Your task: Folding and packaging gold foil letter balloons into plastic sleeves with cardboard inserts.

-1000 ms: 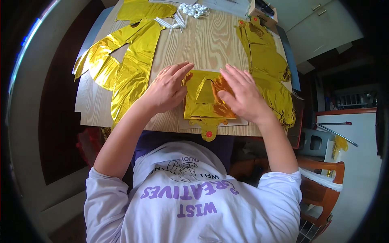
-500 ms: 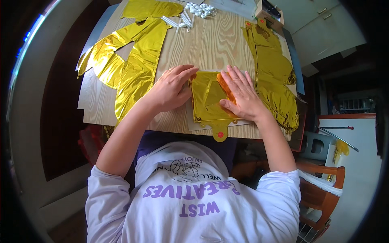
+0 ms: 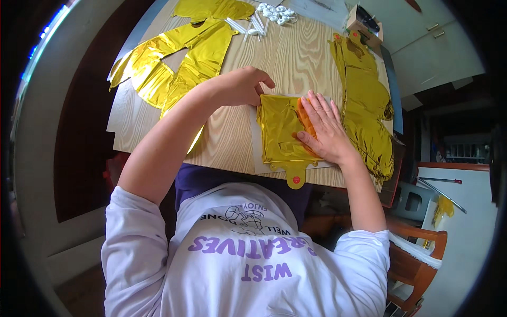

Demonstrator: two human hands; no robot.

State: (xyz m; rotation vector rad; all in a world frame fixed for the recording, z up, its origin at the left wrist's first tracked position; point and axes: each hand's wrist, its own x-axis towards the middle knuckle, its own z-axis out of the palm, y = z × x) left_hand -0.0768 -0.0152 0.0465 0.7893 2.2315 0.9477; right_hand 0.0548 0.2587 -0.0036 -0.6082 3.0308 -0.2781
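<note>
A gold foil balloon (image 3: 277, 132), folded into a flat square, lies near the table's front edge. Its rounded tab with a red dot sticks out toward me, and a pale sheet (image 3: 257, 150) shows beneath it. My right hand (image 3: 327, 132) lies flat on the balloon's right side, fingers stretched, with an orange tint in the foil beside it. At the far left corner of the foil is my left hand (image 3: 240, 87), its visible fingers bent and apart. Whether its lower fingers touch the foil is hidden. Neither hand shows anything held.
Another crumpled gold foil balloon (image 3: 364, 100) lies along the table's right side. Larger gold foil pieces (image 3: 200, 50) cover the far left. White sticks (image 3: 257, 24) and a pile of small white pieces (image 3: 275, 14) lie at the back, near an open box (image 3: 364, 24).
My left hand has moved off the folded balloon's left edge toward its far corner, the arm reaching farther across. My right hand still presses flat. The whole view has shifted slightly.
</note>
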